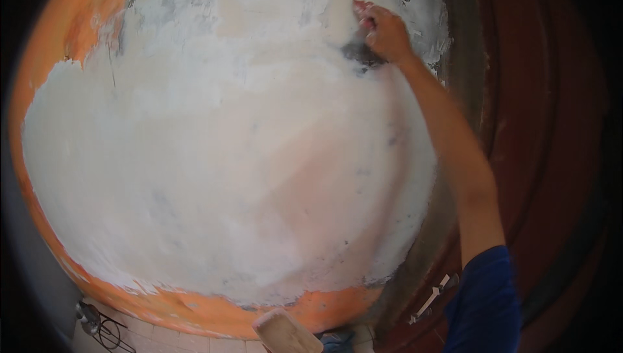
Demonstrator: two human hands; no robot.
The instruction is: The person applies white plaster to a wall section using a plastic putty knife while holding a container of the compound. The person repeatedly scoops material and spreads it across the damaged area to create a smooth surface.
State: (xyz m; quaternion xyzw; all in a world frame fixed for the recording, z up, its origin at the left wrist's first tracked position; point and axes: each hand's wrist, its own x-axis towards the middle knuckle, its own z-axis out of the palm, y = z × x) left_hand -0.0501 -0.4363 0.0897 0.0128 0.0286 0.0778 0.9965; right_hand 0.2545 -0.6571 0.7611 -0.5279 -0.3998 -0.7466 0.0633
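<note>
My right hand (389, 36) reaches to the upper right of a wall and is closed around the red handle (365, 15) of a plastering trowel. The dark patch below the handle seems to be its blade, lying against the wall, though its outline is blurred. Smooth whitish filler (214, 126) covers most of the wall. At the lower edge a pale, flat rectangular board (285, 332) sticks up into view; whatever supports it is out of frame. My left hand does not show.
Orange paint (201, 309) borders the filler at the left and bottom, with bare grey patches along the top. To the right stands a dark red-brown door (525, 113) with a light handle plate (429, 300). A metallic object with looped black cable (110, 333) lies on the tiled floor (172, 339).
</note>
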